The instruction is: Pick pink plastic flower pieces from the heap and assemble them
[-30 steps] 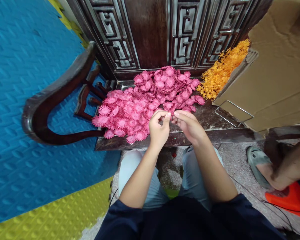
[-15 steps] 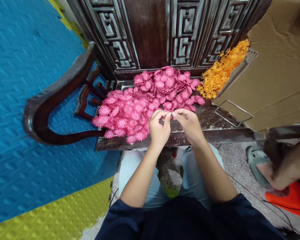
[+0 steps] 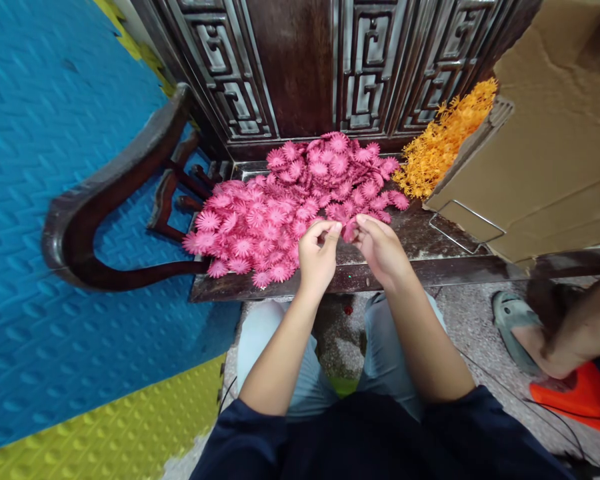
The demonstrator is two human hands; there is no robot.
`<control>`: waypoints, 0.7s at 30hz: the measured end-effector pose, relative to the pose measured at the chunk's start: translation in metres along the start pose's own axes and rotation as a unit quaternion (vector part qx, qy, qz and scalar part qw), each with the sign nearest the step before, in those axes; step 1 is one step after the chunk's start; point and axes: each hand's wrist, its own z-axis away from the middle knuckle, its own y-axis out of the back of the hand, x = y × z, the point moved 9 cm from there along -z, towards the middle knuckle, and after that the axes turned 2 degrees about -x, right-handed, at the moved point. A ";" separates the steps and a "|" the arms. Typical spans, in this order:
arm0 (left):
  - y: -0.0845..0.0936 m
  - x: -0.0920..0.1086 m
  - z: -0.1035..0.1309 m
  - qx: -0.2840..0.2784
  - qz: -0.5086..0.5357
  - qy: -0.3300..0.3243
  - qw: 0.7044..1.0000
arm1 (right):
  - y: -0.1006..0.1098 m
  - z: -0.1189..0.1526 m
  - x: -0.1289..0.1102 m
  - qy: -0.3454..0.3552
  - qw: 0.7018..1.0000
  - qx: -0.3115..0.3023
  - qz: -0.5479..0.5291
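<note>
Pink flowers [image 3: 250,227] lie heaped on the dark wooden bench [image 3: 420,233], in front of both hands. My right hand [image 3: 383,252] pinches a small pink flower [image 3: 349,230] between thumb and fingers. Close beside it, my left hand [image 3: 319,257] is closed, thumb against forefinger, at the left edge of that flower; what its fingertips hold is too small to make out. Both hands are over the bench's front edge, just right of the heap's lower end.
Orange flowers [image 3: 443,143] lie at the back right, beside a large cardboard box [image 3: 555,147] with a wire frame [image 3: 467,227] at its base. A curved wooden armrest [image 3: 70,233] stands at the left. Another person's foot in a grey-green shoe [image 3: 515,327] is at the right.
My right hand has shifted slightly right and turned, away from my left fingertips. The pink flower between the hands now shows more clearly. My left hand has barely moved.
</note>
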 end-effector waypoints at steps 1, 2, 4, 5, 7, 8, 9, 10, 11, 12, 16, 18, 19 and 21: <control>0.000 0.000 0.000 -0.001 0.000 0.001 1.000 | -0.001 0.000 -0.001 0.002 1.000 -0.005 -0.001; 0.000 0.000 0.000 -0.001 0.000 0.001 1.000 | -0.002 0.000 -0.001 0.001 1.000 -0.012 0.001; 0.001 0.000 0.000 0.003 0.000 -0.001 1.000 | -0.005 0.000 0.000 -0.007 1.000 -0.024 0.010; 0.002 0.000 0.000 0.007 0.002 -0.002 1.000 | -0.005 0.000 0.002 -0.011 1.000 -0.022 0.009; 0.003 -0.001 0.001 0.017 0.005 -0.006 1.000 | -0.003 0.000 0.004 -0.017 1.000 -0.005 -0.001; 0.004 -0.002 0.001 0.026 0.008 -0.008 1.000 | -0.001 -0.001 0.005 -0.016 1.000 0.007 -0.010; 0.006 -0.003 0.002 0.039 0.012 -0.010 0.999 | 0.002 -0.002 0.005 -0.013 1.000 0.021 -0.020; 0.008 -0.004 0.002 0.053 0.018 -0.010 0.998 | 0.006 -0.002 0.005 -0.007 0.999 0.036 -0.030; 0.010 -0.006 0.003 0.068 0.024 -0.007 0.997 | 0.010 -0.003 0.003 0.002 0.998 0.052 -0.037; 0.013 -0.008 0.004 0.084 0.031 -0.001 0.996 | 0.014 -0.003 0.001 0.011 0.997 0.068 -0.043; 0.040 -0.017 0.003 0.194 0.082 0.032 0.977 | 0.031 -0.004 -0.009 0.045 0.991 0.112 -0.050; 0.057 -0.029 0.002 0.261 0.128 0.066 0.954 | 0.035 -0.004 -0.011 0.042 0.991 0.116 -0.045; 0.063 -0.039 0.001 0.284 0.153 0.099 0.941 | 0.035 -0.004 -0.010 0.032 0.992 0.112 -0.040; 0.067 -0.064 0.001 0.293 0.193 0.187 0.917 | 0.030 -0.004 -0.004 0.004 0.996 0.092 -0.024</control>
